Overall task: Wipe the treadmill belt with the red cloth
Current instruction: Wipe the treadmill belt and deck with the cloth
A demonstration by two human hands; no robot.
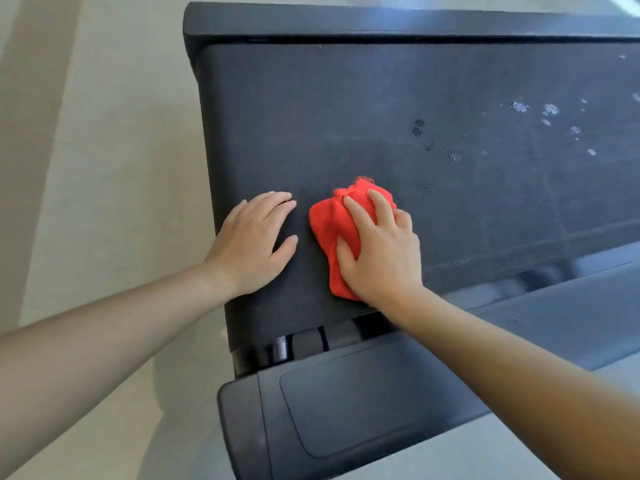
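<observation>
Right-hand fingers [360, 216] are seen slightly spread and bent over the red cloth [327, 225], with the thumb dug into its left side. The wad is pressed between the right hand [381, 258] and the treadmill belt [346, 109], near the belt's left end and near edge. Left-hand fingers [275, 202] are laid flat and close together, with nothing held. The left hand [252, 244] is rested on the belt just beside the cloth, not touching it. The cloth is judged light, soft and limp, bunched into 1 lump. It is best held from above, palm over the middle, so loose edges are tucked under. Drag is expected on the textured belt, so rolling or bunching is likely. Pale spots [550, 109] are seen well apart to the right, not yet reached. A dark frame rail [346, 403] lies nearest the camera, with pale floor [104, 168] at left.
</observation>
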